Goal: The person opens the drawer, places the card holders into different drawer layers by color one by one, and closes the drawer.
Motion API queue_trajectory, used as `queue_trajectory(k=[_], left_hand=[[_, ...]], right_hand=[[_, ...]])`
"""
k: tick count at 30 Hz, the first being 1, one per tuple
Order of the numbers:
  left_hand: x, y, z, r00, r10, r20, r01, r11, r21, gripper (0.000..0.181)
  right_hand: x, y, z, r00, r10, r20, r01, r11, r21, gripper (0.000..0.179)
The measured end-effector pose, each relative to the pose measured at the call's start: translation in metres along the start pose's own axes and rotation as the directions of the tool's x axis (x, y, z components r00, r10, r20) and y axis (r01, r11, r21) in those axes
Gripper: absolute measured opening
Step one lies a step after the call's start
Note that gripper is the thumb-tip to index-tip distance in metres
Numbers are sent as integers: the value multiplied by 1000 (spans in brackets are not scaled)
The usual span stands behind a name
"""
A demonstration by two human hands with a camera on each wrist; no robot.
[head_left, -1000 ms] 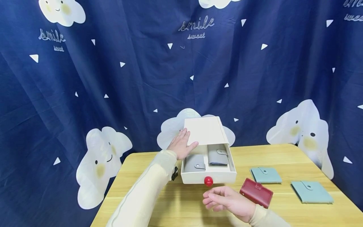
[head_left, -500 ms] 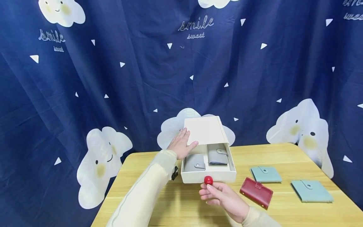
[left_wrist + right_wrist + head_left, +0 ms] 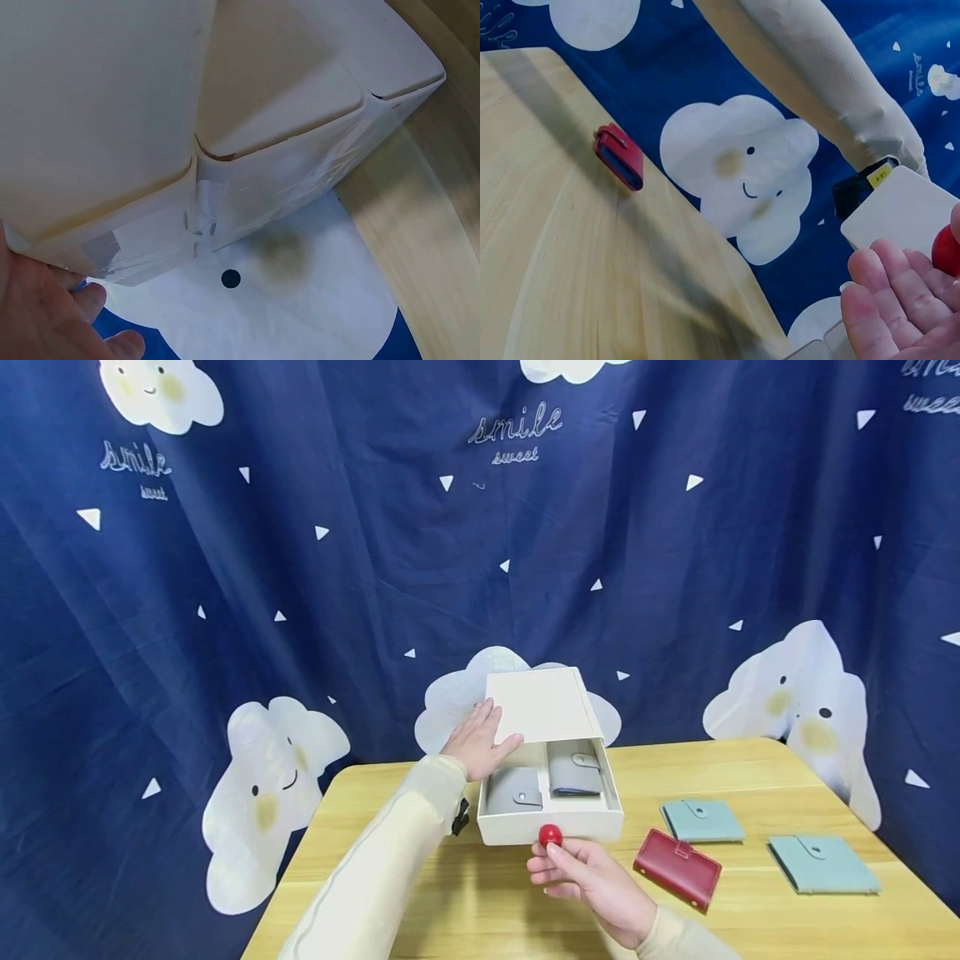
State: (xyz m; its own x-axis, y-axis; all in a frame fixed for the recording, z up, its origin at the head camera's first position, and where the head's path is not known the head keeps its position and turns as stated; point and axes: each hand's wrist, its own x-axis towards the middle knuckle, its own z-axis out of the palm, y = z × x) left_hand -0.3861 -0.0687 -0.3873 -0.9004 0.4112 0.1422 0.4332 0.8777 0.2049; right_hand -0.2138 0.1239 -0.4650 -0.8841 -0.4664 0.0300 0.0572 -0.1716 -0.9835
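A white box [image 3: 543, 703] stands at the table's back edge, its drawer [image 3: 592, 828] pulled out toward me. Two grey snap wallets lie inside: one wallet [image 3: 514, 790] at the left, the other wallet [image 3: 575, 768] further back at the right, partly under the box top. My left hand [image 3: 480, 745] rests on the box's left edge with straight fingers; its fingers [image 3: 56, 307] show beside the white panels in the left wrist view. With thumb and fingers, my right hand [image 3: 588, 885] pinches the red round knob [image 3: 551, 836] on the drawer front. The right wrist view shows this knob [image 3: 946, 251] only partly.
Right of the box, a dark red wallet [image 3: 678, 869] and two light blue wallets, one [image 3: 703, 822] behind it and one [image 3: 823, 865] farther right, lie on the wooden table [image 3: 420, 902]. A red wallet [image 3: 619, 156] shows in the right wrist view. A dark blue curtain [image 3: 390, 560] hangs behind.
My right hand has moved slightly up and left from in front of the drawer and taken hold of the red knob. The left hand, drawer and wallets have not visibly moved.
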Motion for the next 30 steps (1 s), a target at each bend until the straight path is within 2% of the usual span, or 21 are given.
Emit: queue_trajectory(k=[13,24,30], left_hand=[[4,-1,-5,999,23,33,-23,1000,-3,80],[1,3,-11,998,-4,56,4,1000,11,80],[1,3,-10,998,-18,67,19,1000,-10,77]], right_hand=[[5,-6,-1,999,-21,-29,21,1000,-21,38],[12,-10,-2,998,-25,-51,24,1000,-18,39],[18,-10,-4,997,-11,-77,10,1000,-7,42]])
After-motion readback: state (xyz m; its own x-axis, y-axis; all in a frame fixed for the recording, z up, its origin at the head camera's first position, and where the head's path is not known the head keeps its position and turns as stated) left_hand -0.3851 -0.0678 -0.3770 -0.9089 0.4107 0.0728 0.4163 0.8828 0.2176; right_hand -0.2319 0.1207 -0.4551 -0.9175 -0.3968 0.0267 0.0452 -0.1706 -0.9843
